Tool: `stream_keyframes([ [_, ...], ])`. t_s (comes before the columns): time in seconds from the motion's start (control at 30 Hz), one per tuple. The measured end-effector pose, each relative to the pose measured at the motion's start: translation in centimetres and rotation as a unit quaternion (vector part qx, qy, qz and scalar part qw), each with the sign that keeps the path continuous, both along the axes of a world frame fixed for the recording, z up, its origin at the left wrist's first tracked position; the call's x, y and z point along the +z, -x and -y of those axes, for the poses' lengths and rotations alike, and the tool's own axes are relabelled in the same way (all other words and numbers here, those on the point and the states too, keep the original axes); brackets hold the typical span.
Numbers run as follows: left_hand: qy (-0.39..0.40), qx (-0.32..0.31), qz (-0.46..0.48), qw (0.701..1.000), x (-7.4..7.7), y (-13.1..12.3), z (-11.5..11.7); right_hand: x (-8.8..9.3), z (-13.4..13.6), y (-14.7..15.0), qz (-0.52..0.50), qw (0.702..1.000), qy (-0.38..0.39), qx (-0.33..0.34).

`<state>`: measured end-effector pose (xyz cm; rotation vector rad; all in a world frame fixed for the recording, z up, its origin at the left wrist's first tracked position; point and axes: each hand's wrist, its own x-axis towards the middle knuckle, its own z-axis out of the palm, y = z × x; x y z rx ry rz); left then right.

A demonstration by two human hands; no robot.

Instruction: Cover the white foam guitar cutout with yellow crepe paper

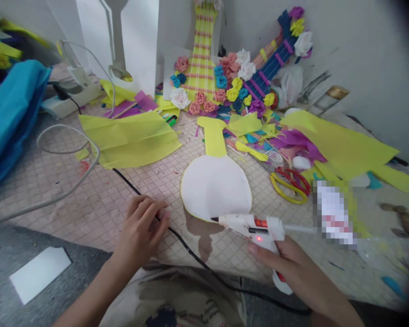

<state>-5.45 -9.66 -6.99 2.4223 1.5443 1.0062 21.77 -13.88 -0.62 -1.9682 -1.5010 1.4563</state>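
Note:
My right hand (pixel 286 261) grips a white hot glue gun (pixel 252 227) by its handle, with a red light lit on its side and a clear glue stick (pixel 298 228) at its back. The gun's dark nozzle is at the lower edge of a guitar-shaped cutout (pixel 215 186), which lies flat with a white round body and a yellow-covered neck (pixel 214 138). My left hand (pixel 145 227) is left of the cutout, its fingers curled around a black cord (pixel 187 247) that runs across the table to the right.
Two paper-flower guitars (pixel 201 68) (pixel 269 68) lean on the wall. Yellow crepe sheets (pixel 129 138) (pixel 341 141), scraps and red-and-yellow scissors (pixel 289 185) lie around the table. A grey cable (pixel 71 190) loops at left near blue crepe paper (pixel 17 118) and a power strip (pixel 73 100).

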Motion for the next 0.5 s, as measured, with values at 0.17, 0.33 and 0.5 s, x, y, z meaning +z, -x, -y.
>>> stream_keyframes([
  [0.17,-0.011,-0.012,0.018,1.0,0.4,0.1,0.0,0.3,0.6,-0.3,0.007,0.999,0.002,-0.043],
  [0.33,-0.033,-0.024,0.021,0.999,0.7,-0.2,-0.3,0.2,1.1,-0.9,0.018,0.999,-0.001,-0.049],
  [0.5,-0.035,-0.032,0.028,0.998,0.8,-0.3,-0.4,0.1,1.5,-1.6,0.006,0.999,-0.001,-0.052],
])
